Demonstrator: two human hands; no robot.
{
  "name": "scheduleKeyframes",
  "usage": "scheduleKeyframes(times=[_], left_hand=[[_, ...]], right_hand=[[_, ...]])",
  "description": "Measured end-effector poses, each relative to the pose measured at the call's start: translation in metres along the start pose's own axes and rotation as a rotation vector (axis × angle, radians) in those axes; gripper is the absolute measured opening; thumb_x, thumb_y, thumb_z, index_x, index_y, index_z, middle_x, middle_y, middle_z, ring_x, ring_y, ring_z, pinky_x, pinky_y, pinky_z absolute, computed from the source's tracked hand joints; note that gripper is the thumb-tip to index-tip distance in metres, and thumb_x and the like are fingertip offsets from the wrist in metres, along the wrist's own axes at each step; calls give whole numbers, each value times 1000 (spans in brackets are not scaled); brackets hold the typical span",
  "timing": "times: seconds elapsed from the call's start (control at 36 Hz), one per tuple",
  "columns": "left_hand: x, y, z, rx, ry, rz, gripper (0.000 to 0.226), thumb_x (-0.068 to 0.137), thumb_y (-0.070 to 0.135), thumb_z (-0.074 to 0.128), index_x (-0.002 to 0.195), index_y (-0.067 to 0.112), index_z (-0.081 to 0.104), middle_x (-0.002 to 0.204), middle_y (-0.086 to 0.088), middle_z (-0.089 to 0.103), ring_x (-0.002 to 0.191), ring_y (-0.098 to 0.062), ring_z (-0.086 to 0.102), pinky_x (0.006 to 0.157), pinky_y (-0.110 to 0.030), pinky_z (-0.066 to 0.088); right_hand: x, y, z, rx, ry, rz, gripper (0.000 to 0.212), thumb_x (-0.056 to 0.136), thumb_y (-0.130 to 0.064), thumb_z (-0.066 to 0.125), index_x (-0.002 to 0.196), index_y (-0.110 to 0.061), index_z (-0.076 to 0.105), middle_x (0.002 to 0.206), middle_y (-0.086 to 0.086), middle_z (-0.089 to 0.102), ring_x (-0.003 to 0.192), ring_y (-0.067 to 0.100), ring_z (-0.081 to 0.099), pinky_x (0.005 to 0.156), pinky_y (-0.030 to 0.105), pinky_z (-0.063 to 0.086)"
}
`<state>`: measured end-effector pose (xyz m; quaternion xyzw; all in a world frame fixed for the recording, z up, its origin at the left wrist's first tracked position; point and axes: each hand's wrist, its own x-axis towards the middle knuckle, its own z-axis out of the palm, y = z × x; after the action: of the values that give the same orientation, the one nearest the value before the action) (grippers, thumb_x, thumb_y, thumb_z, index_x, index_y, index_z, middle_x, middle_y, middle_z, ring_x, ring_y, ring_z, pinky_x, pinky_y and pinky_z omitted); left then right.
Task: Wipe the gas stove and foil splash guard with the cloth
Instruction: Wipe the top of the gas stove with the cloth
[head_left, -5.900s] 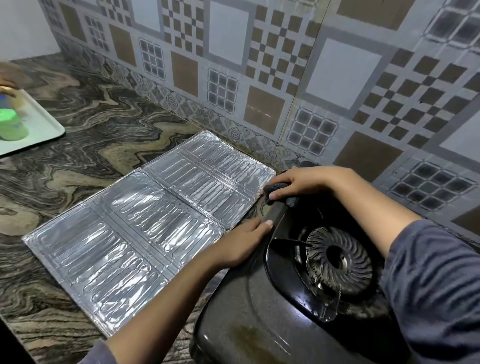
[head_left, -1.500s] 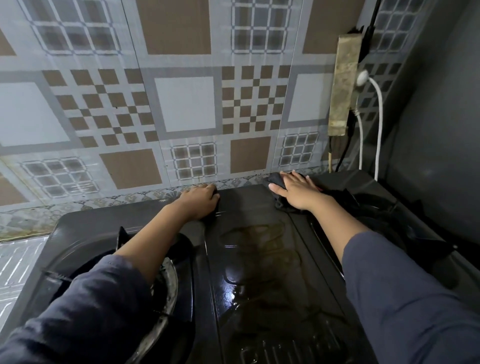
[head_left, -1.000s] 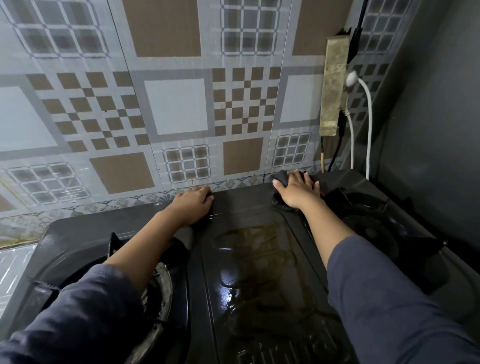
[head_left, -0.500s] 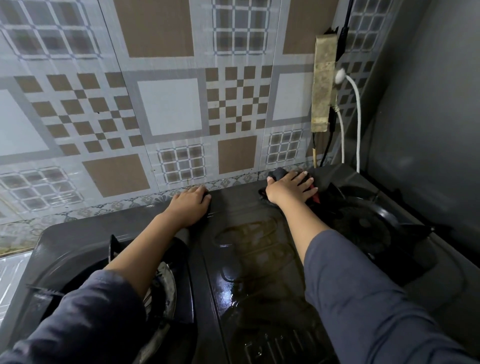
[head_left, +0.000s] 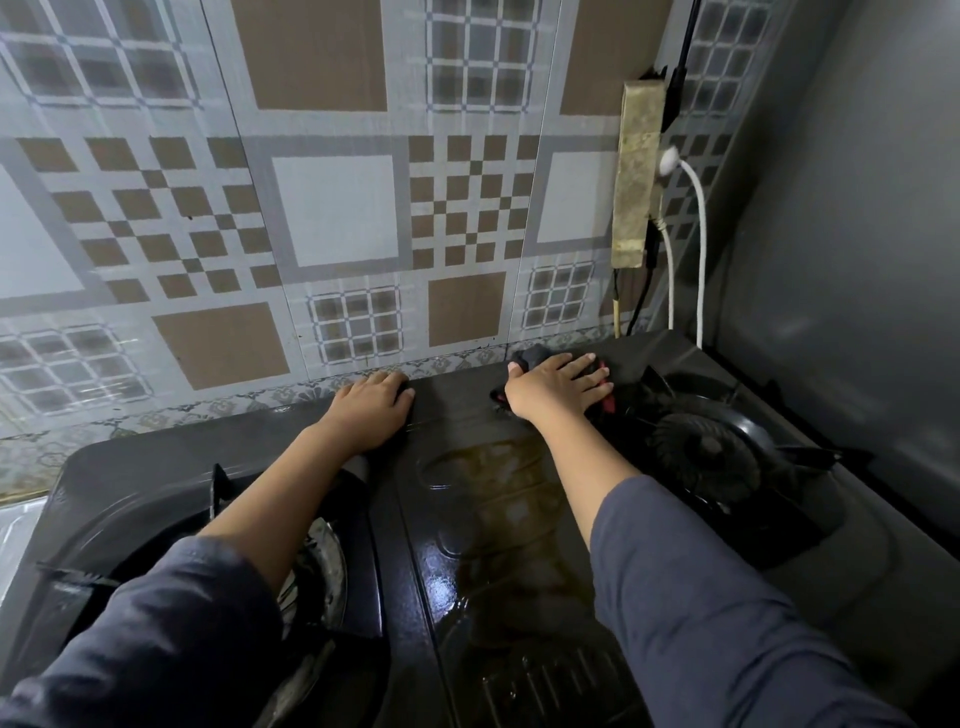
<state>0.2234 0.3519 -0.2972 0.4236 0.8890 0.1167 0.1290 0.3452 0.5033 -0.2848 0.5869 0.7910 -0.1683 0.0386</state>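
A: What are the hands doing?

B: The right hand (head_left: 558, 387) lies flat, fingers spread, pressing the cloth (head_left: 530, 357) onto the back edge of the gas stove (head_left: 457, 410), between the two burners. The left hand (head_left: 370, 410) rests palm-down and empty on that same back edge, seemingly as a brace.

A: How will the cloth handle?

B: It looks soft, light and limp, so it should bunch; a flat palm over its middle suits it better than a pinch.

A: And the stove?

B: Rigid and glossy, wet-looking and brown-stained in the centre panel (head_left: 498, 499), likely slippery. A sliver of the foil splash guard (head_left: 13, 540) lies on the counter, far left.
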Motion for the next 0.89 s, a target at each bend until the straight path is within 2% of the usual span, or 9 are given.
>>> scheduleKeyframes(times=[0.31,0.47,0.69,0.89], left_hand=[[6,4,-2,10,-25,-49,45,98,36,31,138,15,36,146,-10,38,134,-30,35,110,-43,23],[9,6,-1,-14,-24,-73,40,97,34,32,130,13,43,139,-14,45,128,-32,41,107,-43,27],[9,6,-4,-33,-32,-63,40,97,35,34,130,13,43,138,-12,46,126,-31,43,106,-43,29],[3,1,-4,-26,-25,-46,45,97,39,32,136,17,38,142,-12,44,129,-31,40,108,-45,30]], right_hand=[[38,15,-25,-94,-115,-81,80,93,-62,18,148,-8,-5,156,15,-17,142,39,-14,114,52,-10],[59,32,-37,-85,-140,-156,74,95,-59,17,149,-12,0,157,9,-13,143,34,-15,116,49,-10],[67,33,-29,-2,-27,-50,72,96,-55,19,148,-9,-1,157,11,-11,144,34,-11,115,51,-8],[61,14,-18,36,3,89,80,94,-56,28,148,-7,-6,156,15,-16,142,38,-13,113,53,-9]])
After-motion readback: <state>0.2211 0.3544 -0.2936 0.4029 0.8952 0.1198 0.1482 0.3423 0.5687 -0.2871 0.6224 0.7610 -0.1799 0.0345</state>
